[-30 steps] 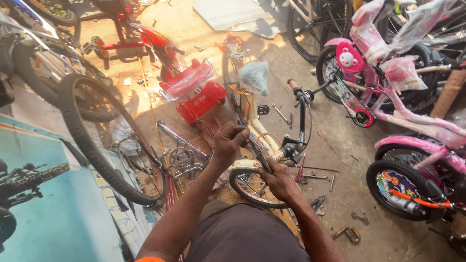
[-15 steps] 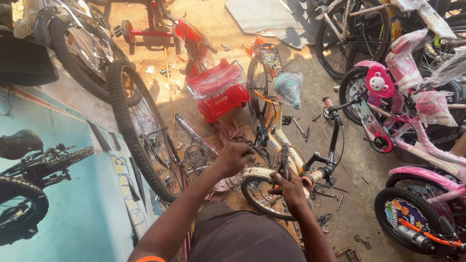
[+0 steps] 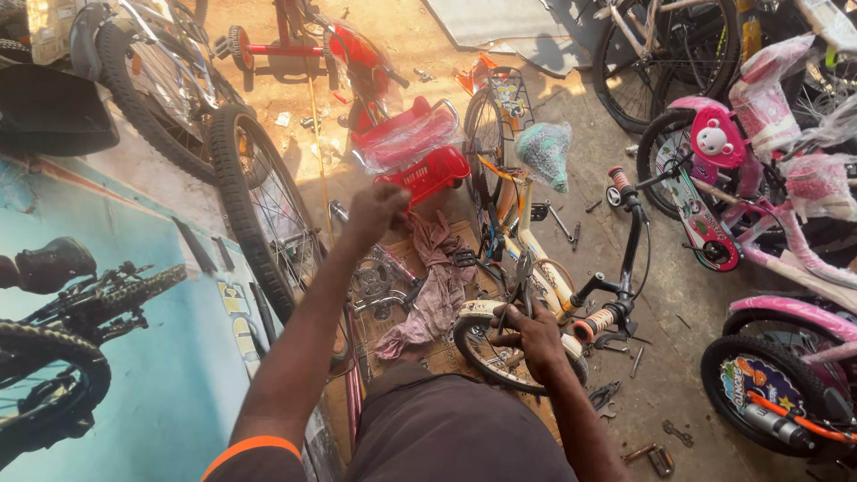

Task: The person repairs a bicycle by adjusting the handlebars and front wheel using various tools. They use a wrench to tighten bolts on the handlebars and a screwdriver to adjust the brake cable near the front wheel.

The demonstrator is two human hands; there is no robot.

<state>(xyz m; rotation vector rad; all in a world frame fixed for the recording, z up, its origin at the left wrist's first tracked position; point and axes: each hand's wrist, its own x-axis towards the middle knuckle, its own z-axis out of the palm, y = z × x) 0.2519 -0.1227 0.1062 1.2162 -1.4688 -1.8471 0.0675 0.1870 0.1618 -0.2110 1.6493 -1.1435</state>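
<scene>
Right hand: your right hand (image 3: pixel 534 337) is closed around the front wheel (image 3: pixel 500 353) of the small cream child's bicycle (image 3: pixel 536 268), at the fork, just below the striped handlebar grip (image 3: pixel 596 323).
Left hand: your left hand (image 3: pixel 377 211) is raised and curled into a loose fist above the pink rag (image 3: pixel 437 286); you cannot tell whether it holds anything.
Change: half a second ago that left hand lay down on the bicycle frame beside the right; now it has lifted clear, so only one hand steadies the wheel.
Bicycle: it lies low on the ground before you, its wrapped teal saddle (image 3: pixel 544 153) pointing away.
Nearby: a red plastic seat (image 3: pixel 415 152), a large black tyre (image 3: pixel 254 214), a pink child's bicycle (image 3: pixel 759 161).
Ground: loose spanners (image 3: pixel 562 223) lie scattered.
</scene>
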